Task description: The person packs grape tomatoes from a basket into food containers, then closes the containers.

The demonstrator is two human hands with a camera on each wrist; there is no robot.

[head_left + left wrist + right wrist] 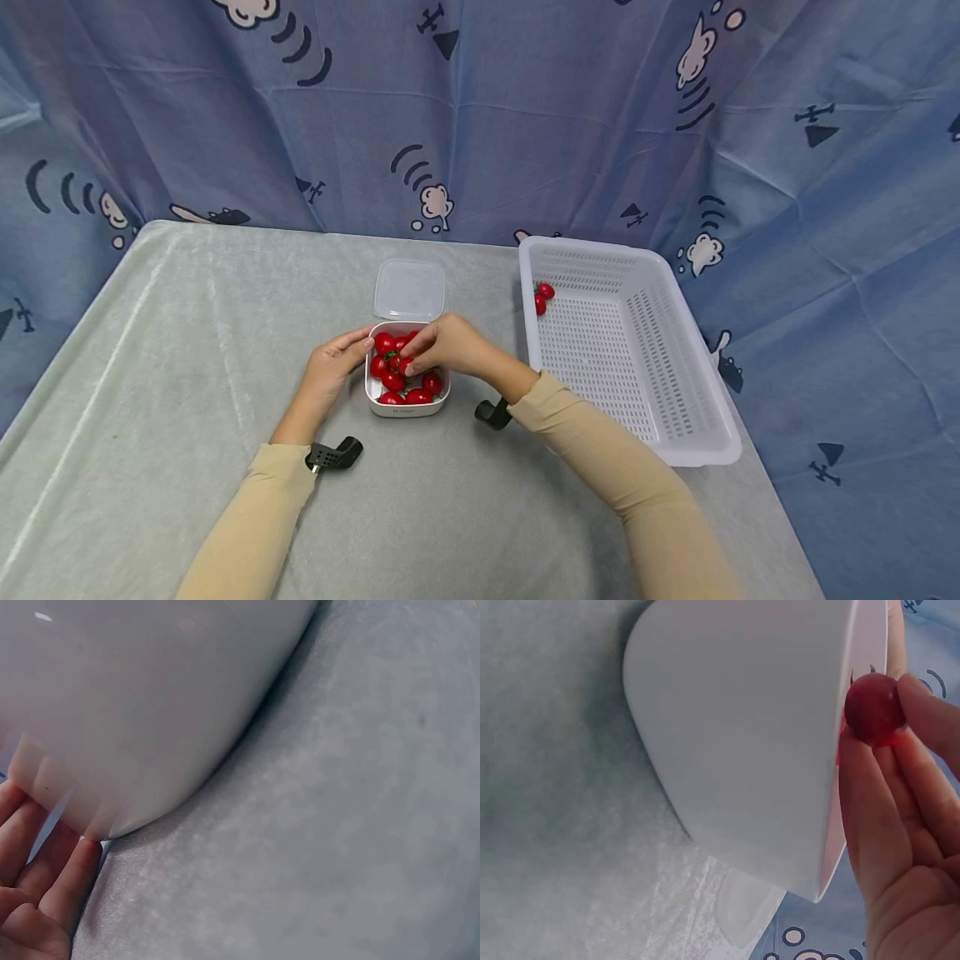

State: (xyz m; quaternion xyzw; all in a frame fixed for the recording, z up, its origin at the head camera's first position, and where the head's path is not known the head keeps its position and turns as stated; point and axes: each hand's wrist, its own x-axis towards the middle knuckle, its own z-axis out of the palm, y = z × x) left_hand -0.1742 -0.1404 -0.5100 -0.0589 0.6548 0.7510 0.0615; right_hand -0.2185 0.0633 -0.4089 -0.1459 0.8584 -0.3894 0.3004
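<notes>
A small white box [406, 411] holds several red cherry tomatoes [393, 381]. My right hand [455, 346] is over the box's right side, pinching a cherry tomato [874, 709] between thumb and finger; in the right wrist view it shows at the box's rim, with a bit of green stem. My left hand [330, 367] is at the left side of the box, its extended fingers [69, 879] touching the outer wall and the thumb near the rim. The right hand hides part of the box's contents.
Behind the box lies a clear plastic lid [409, 289] on the grey cloth-covered table [180, 375]. To the right stands a large white slotted basket [630, 250] with tomatoes [546, 291] visible at its left wall. A blue patterned curtain [487, 125] hangs along the back.
</notes>
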